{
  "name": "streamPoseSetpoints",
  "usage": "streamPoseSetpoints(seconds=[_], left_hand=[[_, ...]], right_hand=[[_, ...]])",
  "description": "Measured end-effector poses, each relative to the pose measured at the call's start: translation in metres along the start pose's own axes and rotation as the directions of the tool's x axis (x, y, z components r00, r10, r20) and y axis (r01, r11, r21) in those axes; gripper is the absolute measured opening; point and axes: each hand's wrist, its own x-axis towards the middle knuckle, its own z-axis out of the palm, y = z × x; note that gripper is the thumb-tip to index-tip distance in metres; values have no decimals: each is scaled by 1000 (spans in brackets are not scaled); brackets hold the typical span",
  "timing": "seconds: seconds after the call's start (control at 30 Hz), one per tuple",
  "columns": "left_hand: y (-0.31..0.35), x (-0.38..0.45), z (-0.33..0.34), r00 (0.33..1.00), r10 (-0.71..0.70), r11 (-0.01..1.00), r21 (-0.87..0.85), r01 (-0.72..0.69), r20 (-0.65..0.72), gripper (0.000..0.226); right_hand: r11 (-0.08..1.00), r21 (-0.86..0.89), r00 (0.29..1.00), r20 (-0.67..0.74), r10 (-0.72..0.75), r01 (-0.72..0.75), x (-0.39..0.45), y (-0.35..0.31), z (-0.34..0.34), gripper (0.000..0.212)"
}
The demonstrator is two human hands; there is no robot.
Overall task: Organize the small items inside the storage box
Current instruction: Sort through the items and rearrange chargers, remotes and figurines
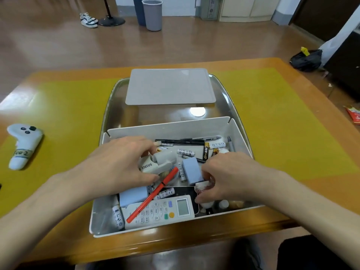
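A white storage box [167, 126] stands on a metal tray, full of jumbled small items. Inside, my left hand [118, 162] grips a grey and white mini stapler [157, 162] between curled fingers and thumb. My right hand [226, 176] reaches into the right side, its fingers pinching a small reddish-white item [203, 186] beside a light blue block [191, 170]. A red pen [153, 194] lies diagonally over a white remote control [161, 210]. Several batteries [186, 152], black pens [181, 141] and a second blue block [133, 195] fill the rest.
The metal tray [226, 90] carries the box's grey lid [169, 86] at its far end. A white game controller [23, 145] lies on the yellow mat [64, 117] to the left. The table edge runs close below the box. Bins and shoes stand on the floor beyond.
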Motion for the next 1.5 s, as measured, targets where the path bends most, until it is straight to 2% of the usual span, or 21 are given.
streamPoseSetpoints(seconds=[0.13,0.2,0.27,0.37,0.43,0.53,0.6,0.67,0.77,0.83,0.87,0.9,0.97,1.03,1.07,1.1,1.2,1.27,1.4,1.5], left_hand=[[0,-4,0,1000,-9,999,-39,9,-1,41],[-1,-6,-1,1000,-14,998,-57,14,-13,40],[0,-8,-2,999,-14,997,-76,11,-33,40],[8,-9,1,998,16,993,-115,-23,-61,50],[19,-9,7,994,70,986,-144,-81,-79,51],[35,-8,19,979,189,977,-84,-195,-77,54],[43,-4,29,968,249,967,-52,-250,-37,53],[49,1,39,950,312,950,-7,-312,16,55],[52,7,45,930,357,933,18,-360,89,60],[52,9,43,934,346,938,-12,-347,91,64],[50,10,39,942,327,945,-41,-325,80,66],[47,10,34,951,305,951,-67,-301,59,67],[33,12,20,967,256,963,-84,-255,-2,61],[15,12,7,979,198,978,-55,-201,-52,50],[9,12,3,982,173,983,-41,-177,-77,45],[7,13,1,983,153,986,-50,-158,-99,41],[25,27,1,981,155,961,-214,-177,-120,34],[49,48,5,977,186,946,-249,-206,-100,27],[97,100,29,987,161,978,-134,-157,18,21],[119,126,49,978,138,990,-32,-135,157,31]], right_hand=[[999,9,997,64,45,-45,5,-5,-1,57],[988,132,991,112,70,-84,5,-2,-5,49],[927,351,988,127,92,-132,2,4,-15,43],[676,731,996,64,68,-93,-3,23,-36,38],[517,856,993,-62,104,-1,-9,36,-48,31],[393,915,960,-185,209,91,-10,48,-55,19],[224,971,942,-151,300,85,-5,51,-53,12],[39,996,919,-90,385,82,-1,51,-51,13],[-87,992,923,-48,381,88,4,51,-46,25],[-68,993,928,-61,366,93,6,51,-43,36],[-10,996,924,-84,372,94,7,51,-42,36],[92,991,918,-125,378,97,8,51,-41,33],[407,908,891,-260,373,94,9,53,-38,29],[717,696,867,-375,327,31,9,54,-36,28],[807,591,862,-404,307,-11,8,54,-36,28],[848,528,854,-421,307,-44,6,54,-38,27],[830,546,798,-446,405,-116,-4,72,-48,22],[793,590,765,-437,473,-153,-12,89,-55,25],[754,628,735,-416,535,-193,-25,108,-59,27],[746,634,737,-401,544,-206,-29,110,-54,26]])
